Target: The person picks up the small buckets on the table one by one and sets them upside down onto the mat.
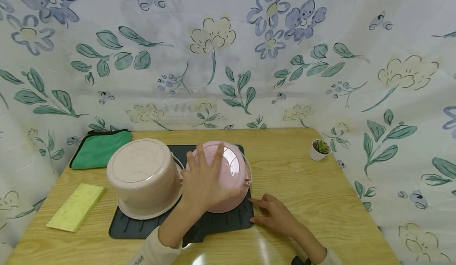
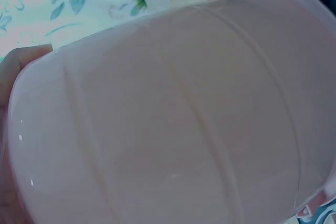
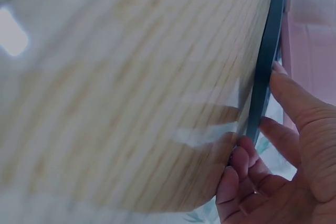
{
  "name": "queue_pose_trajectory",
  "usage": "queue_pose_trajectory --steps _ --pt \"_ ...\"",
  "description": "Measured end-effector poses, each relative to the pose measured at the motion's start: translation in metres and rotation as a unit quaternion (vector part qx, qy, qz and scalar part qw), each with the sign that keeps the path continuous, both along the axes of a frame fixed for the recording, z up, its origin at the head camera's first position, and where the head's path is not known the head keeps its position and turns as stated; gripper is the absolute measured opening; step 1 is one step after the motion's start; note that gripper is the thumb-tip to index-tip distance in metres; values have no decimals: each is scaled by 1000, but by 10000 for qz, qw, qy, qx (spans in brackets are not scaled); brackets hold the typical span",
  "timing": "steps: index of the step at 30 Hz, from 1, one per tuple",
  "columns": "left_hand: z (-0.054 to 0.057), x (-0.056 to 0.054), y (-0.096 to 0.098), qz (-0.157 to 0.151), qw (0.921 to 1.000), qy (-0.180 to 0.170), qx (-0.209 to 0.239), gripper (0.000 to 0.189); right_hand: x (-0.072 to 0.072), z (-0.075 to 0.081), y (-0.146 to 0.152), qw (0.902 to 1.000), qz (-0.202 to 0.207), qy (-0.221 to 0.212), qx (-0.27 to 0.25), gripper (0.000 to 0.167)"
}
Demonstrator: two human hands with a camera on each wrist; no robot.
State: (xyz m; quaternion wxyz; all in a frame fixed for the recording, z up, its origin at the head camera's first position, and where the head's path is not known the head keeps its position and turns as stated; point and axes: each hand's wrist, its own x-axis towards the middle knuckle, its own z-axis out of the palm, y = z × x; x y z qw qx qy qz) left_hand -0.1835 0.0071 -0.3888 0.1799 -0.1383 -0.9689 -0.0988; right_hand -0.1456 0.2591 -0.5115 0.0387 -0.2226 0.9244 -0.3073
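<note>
An upside-down pink bucket (image 1: 228, 160) stands on a dark ribbed draining mat (image 1: 229, 221). My left hand (image 1: 204, 178) rests over its raised base with the fingers spread. Seen in the left wrist view, the wall of the pink bucket (image 2: 173, 114) fills most of the picture, with part of the hand at its left edge. At the mat's right side, my right hand (image 1: 276, 213) touches the edge with thumb and forefinger; the right wrist view shows the other fingers (image 3: 231, 187) bent beside it. A larger beige bucket (image 1: 142, 178), also inverted, stands left on the mat.
A green cloth (image 1: 103, 150) with black trim lies behind the beige bucket. On the wooden table (image 1: 285, 170), a yellow sponge-like slab (image 1: 76, 207) is at the left and a small potted succulent (image 1: 320, 150) at the back right. A floral curtain (image 1: 228, 59) hangs behind.
</note>
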Motion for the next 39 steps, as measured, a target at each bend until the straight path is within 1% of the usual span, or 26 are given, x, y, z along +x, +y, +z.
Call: queue_pose_trajectory --steps 2,5,9,16,19,25,31,36,39 --pt "2 -1 1 15 9995 -311 47 122 1 0 0 10000 -3 -22 -19 56" --pt "4 -5 3 29 9981 -620 12 119 1 0 1 10000 15 -20 -45 56" --pt "5 -11 6 39 9966 -805 -145 118 1 0 3 9999 81 62 -51 56" --pt "4 -26 10 -66 9930 -1181 47 119 -1 -1 6 9995 216 177 -115 56" --pt "2 -30 12 -69 9918 -1277 50 120 -1 -1 6 9996 211 182 -96 56" --pt "0 -36 15 -18 9900 -1411 26 119 0 0 6 9996 209 189 -80 56" --pt "-1 -41 18 -22 9886 -1506 -5 119 1 1 7 9997 196 62 -124 56" --pt "0 -44 21 -54 9870 -1606 -20 119 2 2 8 9997 201 1 -160 57" --pt "1 -45 23 -56 9854 -1703 -69 120 2 2 8 9996 216 45 -163 56"
